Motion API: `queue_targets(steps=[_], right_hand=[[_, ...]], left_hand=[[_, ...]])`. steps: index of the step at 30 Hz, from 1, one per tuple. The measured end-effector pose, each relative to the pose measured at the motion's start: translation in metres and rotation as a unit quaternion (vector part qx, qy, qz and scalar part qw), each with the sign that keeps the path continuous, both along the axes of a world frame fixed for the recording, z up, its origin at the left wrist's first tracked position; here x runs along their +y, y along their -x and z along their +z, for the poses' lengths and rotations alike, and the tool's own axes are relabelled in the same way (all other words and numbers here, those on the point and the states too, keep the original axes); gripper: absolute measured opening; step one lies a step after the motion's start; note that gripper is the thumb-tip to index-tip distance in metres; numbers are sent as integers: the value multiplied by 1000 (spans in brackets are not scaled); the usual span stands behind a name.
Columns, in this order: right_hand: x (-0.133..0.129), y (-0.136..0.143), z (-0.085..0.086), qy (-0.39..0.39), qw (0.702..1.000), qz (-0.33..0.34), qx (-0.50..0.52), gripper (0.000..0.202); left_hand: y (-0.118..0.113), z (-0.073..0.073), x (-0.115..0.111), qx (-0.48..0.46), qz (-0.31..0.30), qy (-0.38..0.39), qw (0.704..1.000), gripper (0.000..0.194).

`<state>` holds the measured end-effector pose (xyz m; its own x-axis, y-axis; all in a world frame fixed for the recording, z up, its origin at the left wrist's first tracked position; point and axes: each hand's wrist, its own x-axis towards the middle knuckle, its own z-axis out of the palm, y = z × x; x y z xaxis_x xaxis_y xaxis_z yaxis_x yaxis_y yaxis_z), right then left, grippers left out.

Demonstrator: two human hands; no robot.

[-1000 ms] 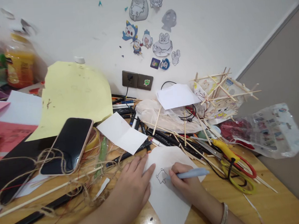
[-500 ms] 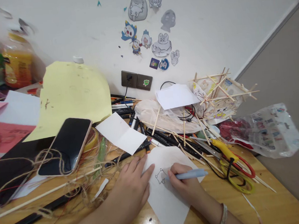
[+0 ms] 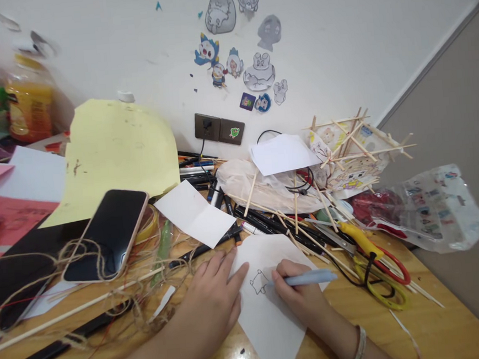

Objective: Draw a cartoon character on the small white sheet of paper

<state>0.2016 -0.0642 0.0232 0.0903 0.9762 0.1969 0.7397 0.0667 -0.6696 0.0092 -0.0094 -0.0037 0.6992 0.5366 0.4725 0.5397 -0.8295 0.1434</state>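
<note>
Outline in small black curves, seemingly part-drawn, blank inside, on white paper sheet under spread, flat left hand and slim pale-blue pen pinched in right hand.

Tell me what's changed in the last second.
The right hand, gripping the light blue pen, has shifted very slightly right over the white paper. Nothing was taken hold of or let go. The left hand still rests on the paper's left side; the smartphone stayed put. Any new lines in the drawing are too small to tell.
</note>
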Motion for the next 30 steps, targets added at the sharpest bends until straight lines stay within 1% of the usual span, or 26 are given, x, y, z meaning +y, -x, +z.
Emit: queue_targets(steps=[2,7,11,15,20,27,30], right_hand=[[0,0,0,-2,1000,-1,2,31],[0,0,-1,0,999,-31,29,31],[1,-1,-2,1,998,-41,44,32],[1,-1,-1,6,998,-38,56,32],[1,-1,0,14,997,-39,58,32],[1,-1,0,41,996,-42,59,32],[1,-1,-2,37,996,-33,74,33]], left_hand=[[0,-1,0,4,0,-2,1000,41],[1,1,-1,8,3,-5,1000,40],[1,1,-2,15,-1,-1,1000,40],[0,0,-2,12,4,2,1000,41],[0,2,-1,22,4,12,1000,42],[0,1,-2,16,2,16,1000,41],[0,0,-2,15,3,13,1000,41]])
